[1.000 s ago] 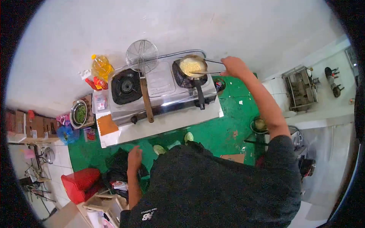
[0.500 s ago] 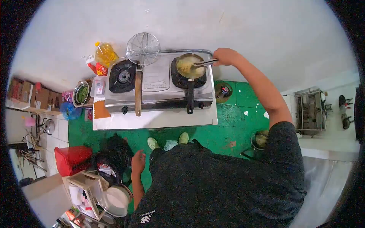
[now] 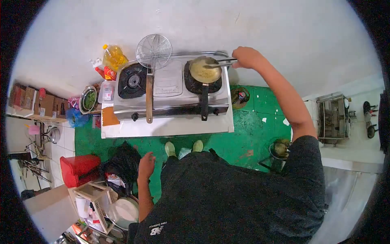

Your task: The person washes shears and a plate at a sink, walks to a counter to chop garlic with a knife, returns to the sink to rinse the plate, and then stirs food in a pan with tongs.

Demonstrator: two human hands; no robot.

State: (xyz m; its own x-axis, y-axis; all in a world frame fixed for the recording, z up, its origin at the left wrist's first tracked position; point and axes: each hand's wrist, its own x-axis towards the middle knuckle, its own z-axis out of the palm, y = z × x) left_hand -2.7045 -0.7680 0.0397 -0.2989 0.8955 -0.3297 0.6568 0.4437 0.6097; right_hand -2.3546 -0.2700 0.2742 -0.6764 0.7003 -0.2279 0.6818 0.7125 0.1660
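Two burners sit on one steel stove on the white bench. One small pan of yellow food stands on the right burner, its black handle pointing toward the person. One pair of metal tongs reaches over the pan's far rim, pinched in the closed right hand. One wire skimmer lies across the stove beside the bare left burner. One oil bottle stands at the stove's left. Left hand hangs loosely spread below the bench, holding nothing.
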